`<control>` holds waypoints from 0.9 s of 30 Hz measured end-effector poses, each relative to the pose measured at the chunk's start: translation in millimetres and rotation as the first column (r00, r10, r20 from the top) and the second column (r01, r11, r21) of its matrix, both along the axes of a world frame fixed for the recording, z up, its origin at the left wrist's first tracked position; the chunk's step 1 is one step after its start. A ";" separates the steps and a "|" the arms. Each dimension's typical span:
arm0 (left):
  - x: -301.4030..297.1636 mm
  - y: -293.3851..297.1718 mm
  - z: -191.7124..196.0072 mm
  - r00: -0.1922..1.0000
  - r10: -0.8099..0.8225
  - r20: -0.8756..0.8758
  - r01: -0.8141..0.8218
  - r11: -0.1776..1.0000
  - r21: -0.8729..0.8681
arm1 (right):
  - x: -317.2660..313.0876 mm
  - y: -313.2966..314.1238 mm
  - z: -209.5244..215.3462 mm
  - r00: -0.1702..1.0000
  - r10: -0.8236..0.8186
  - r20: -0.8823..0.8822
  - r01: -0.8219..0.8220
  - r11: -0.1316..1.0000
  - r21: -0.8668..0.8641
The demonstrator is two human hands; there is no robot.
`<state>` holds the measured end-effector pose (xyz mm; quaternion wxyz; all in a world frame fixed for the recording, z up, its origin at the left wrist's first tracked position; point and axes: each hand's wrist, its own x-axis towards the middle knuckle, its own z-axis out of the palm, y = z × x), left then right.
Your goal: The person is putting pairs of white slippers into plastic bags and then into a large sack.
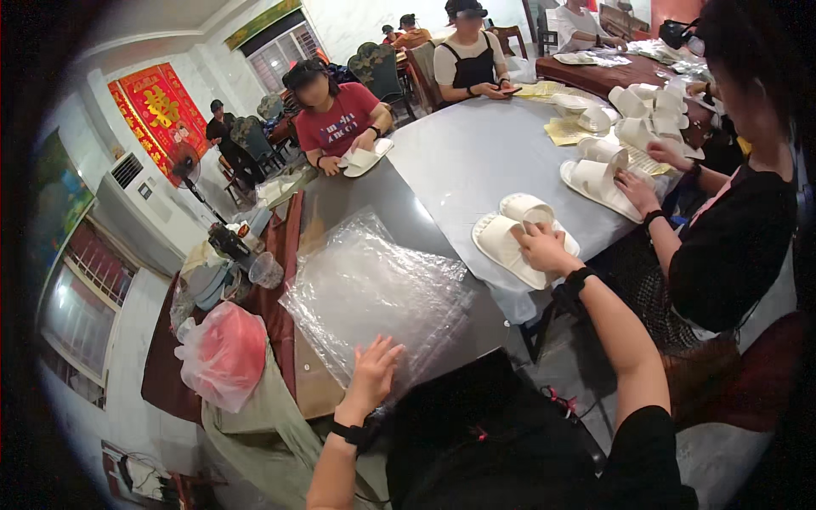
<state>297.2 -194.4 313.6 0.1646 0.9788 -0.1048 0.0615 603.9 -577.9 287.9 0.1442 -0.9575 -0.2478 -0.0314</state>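
Note:
My left hand [371, 372] lies with its fingers spread on the near edge of a stack of clear plastic bags [365, 285]. Over to the right, my right hand [546, 248] is closed on one of a pair of white slippers, fingers at the strap of the nearer slipper [517, 262]. Its mate, the farther slipper [527, 208], lies right against it. Both rest near the right edge of the grey table [450, 157]. My fingertips are partly hidden by the strap.
At the right, a co-worker in black [731, 229] handles white slippers [599, 183], with more piled beyond [650, 106]. Across the table, a person in red [340, 115] holds slippers; another [467, 64] sits farther back. To my left are a pink-filled plastic bag [225, 357] and a clear cup [266, 270].

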 end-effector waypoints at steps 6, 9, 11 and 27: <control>-18.0 -28.7 22.8 0.996 0.085 0.029 -0.088 0.984 0.153 | 10.2 -7.6 -22.2 0.990 0.034 0.136 -0.041 0.998 0.049; -26.7 -22.7 17.9 0.995 0.095 0.013 -0.096 0.992 0.081 | 10.7 -3.7 -15.4 0.986 0.027 0.162 -0.031 0.999 0.021; -26.2 -17.2 12.3 0.997 0.067 0.025 -0.069 0.993 0.091 | 12.8 -10.5 -13.6 0.986 0.021 0.167 -0.024 1.000 0.015; -27.7 -15.9 8.6 0.982 0.034 0.188 -0.050 0.996 0.079 | -173.8 -13.1 102.0 0.900 0.436 0.010 -0.375 0.762 0.528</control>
